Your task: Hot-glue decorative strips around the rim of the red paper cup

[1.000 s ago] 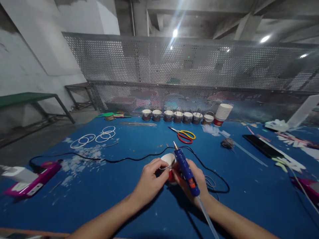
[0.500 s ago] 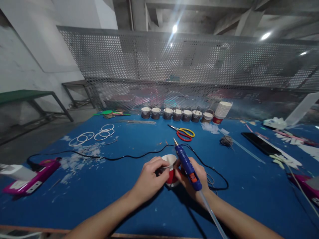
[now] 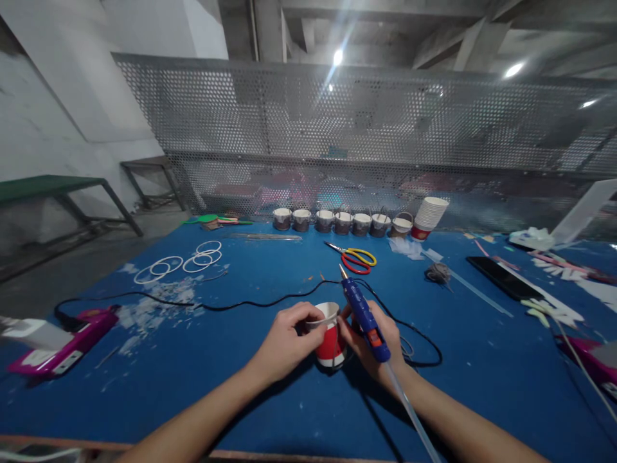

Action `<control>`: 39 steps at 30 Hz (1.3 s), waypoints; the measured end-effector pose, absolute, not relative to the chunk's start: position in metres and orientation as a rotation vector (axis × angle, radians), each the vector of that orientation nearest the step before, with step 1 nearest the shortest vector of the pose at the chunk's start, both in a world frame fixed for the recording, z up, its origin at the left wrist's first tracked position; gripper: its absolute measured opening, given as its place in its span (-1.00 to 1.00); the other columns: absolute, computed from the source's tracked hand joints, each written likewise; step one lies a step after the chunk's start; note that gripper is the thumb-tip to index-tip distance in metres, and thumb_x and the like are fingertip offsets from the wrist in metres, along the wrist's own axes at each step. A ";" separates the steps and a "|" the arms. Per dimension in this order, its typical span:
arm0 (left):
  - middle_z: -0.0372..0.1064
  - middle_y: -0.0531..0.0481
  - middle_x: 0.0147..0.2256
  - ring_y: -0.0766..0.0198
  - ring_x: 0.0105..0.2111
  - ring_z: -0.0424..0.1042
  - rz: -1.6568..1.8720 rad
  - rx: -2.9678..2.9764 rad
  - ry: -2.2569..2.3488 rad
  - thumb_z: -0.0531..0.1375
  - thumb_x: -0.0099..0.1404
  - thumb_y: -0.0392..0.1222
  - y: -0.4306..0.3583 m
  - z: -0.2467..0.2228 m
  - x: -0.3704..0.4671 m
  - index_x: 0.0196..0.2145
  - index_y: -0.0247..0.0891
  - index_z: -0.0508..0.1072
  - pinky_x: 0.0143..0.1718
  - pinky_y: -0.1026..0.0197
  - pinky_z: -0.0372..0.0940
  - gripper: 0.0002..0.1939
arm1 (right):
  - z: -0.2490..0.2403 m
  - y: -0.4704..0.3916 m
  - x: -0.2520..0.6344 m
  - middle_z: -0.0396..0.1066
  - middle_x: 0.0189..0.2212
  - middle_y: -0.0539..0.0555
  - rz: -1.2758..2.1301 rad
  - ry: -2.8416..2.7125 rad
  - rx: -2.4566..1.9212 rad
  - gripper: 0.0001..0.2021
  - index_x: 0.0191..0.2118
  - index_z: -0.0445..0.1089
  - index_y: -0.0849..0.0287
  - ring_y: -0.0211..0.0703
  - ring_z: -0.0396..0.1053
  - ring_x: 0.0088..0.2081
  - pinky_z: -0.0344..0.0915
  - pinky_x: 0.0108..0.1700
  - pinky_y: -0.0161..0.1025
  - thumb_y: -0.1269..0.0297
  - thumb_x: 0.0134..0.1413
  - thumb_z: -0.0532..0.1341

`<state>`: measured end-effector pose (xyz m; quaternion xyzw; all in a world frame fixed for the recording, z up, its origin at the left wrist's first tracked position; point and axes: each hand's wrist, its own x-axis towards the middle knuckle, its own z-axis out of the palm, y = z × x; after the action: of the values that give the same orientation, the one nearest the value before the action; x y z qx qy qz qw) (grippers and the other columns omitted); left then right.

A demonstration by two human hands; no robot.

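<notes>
A red and white paper cup (image 3: 328,350) stands a little tilted between my hands. My left hand (image 3: 289,337) grips its rim and left side, thumb outside and fingers at the top. A thin dark cord (image 3: 336,344) runs down the cup's near side to its base. My right hand (image 3: 385,331) holds a blue glue gun (image 3: 364,314), nozzle pointing up and away, with a long clear glue stick (image 3: 409,411) sticking out of its back end. The right fingertips are at the cup's right edge; whether they pinch the cord is hidden.
Scissors (image 3: 354,256) lie beyond the cup. Several grey-wrapped cups (image 3: 342,224) line the back beside a cup stack (image 3: 430,215). A grey yarn ball (image 3: 438,273) and a phone (image 3: 504,278) lie right; white rings (image 3: 159,269) and a magenta power strip (image 3: 65,344) left. A black cable (image 3: 260,302) crosses the table.
The cup has turned and tipped slightly, showing more of its red side and the cord down it. My left fingers have shifted on the rim. The glue gun has moved slightly right.
</notes>
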<state>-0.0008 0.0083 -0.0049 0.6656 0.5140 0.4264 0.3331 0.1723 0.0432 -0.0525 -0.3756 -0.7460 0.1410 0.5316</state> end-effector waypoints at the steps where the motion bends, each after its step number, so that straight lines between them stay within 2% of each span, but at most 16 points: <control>1: 0.37 0.03 -0.50 0.30 -0.46 0.30 1.102 1.722 1.331 0.14 0.11 -0.20 0.009 -0.004 -0.002 -0.51 -0.29 0.45 -0.39 0.28 0.20 -0.85 | -0.050 0.043 0.172 0.36 -0.53 -0.05 0.340 -1.771 -0.913 -0.93 -0.38 0.31 0.11 -0.25 0.29 -0.55 0.25 -0.47 -0.31 0.29 0.07 0.22; 6: 0.42 0.01 -0.48 0.28 -0.45 0.32 1.093 1.690 1.288 0.13 0.11 -0.22 0.011 0.000 -0.006 -0.50 -0.28 0.47 -0.38 0.26 0.21 -0.86 | -0.033 0.041 0.175 0.32 -0.58 -0.07 0.533 -1.650 -0.985 -0.86 -0.41 0.30 0.13 -0.28 0.25 -0.60 0.22 -0.54 -0.34 0.21 0.05 0.23; 11: 0.41 -0.01 -0.46 0.26 -0.40 0.35 1.251 1.789 1.315 0.11 0.16 -0.24 0.011 -0.002 -0.008 -0.51 -0.27 0.47 -0.33 0.24 0.22 -0.83 | -0.027 0.037 0.176 0.35 -0.56 -0.04 0.649 -1.598 -0.963 -0.85 -0.39 0.33 0.15 -0.27 0.29 -0.58 0.28 -0.52 -0.34 0.19 0.07 0.22; 14: 0.43 -0.02 -0.45 0.26 -0.38 0.37 1.325 1.825 1.346 0.12 0.18 -0.24 0.008 -0.004 -0.005 -0.49 -0.27 0.47 -0.30 0.24 0.24 -0.83 | -0.031 0.033 0.171 0.40 -0.52 -0.03 0.611 -1.681 -0.884 -0.89 -0.37 0.30 0.14 -0.26 0.34 -0.55 0.32 -0.48 -0.33 0.25 0.06 0.23; 20: 0.41 0.00 -0.48 0.32 -0.50 0.33 1.262 1.729 1.371 0.12 0.22 -0.19 0.005 -0.006 0.004 -0.46 -0.30 0.48 -0.44 0.30 0.21 -0.80 | -0.041 0.032 0.161 0.43 -0.48 -0.02 0.453 -1.759 -0.839 -0.93 -0.34 0.31 0.12 -0.23 0.38 -0.51 0.34 -0.44 -0.32 0.28 0.08 0.22; 26: 0.36 0.04 -0.52 0.36 -0.53 0.28 1.213 1.750 1.370 0.12 0.19 -0.21 0.005 -0.009 0.005 -0.48 -0.31 0.47 -0.47 0.33 0.19 -0.82 | -0.046 0.033 0.165 0.38 -0.53 -0.08 0.458 -1.756 -0.807 -0.91 -0.36 0.29 0.11 -0.29 0.31 -0.58 0.27 -0.50 -0.38 0.35 0.04 0.24; 30: 0.40 0.03 -0.48 0.35 -0.49 0.33 1.206 1.784 1.344 0.12 0.16 -0.26 0.004 -0.010 0.005 -0.43 -0.30 0.50 -0.43 0.33 0.22 -0.85 | -0.042 0.033 0.167 0.36 -0.55 -0.09 0.468 -1.752 -0.805 -0.91 -0.37 0.28 0.12 -0.31 0.29 -0.58 0.27 -0.50 -0.39 0.38 0.00 0.24; 39: 0.37 0.05 -0.49 0.37 -0.52 0.29 1.174 1.848 1.334 0.14 0.17 -0.26 0.004 -0.013 0.006 -0.41 -0.29 0.52 -0.49 0.36 0.17 -0.85 | -0.045 0.035 0.169 0.32 -0.57 -0.10 0.502 -1.722 -0.871 -0.92 -0.38 0.27 0.13 -0.32 0.25 -0.61 0.25 -0.54 -0.38 0.35 0.01 0.23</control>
<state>0.0057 0.0044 -0.0131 0.6910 0.4987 0.4390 0.2847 0.1689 0.0355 -0.0448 -0.3668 -0.7253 0.2113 0.5430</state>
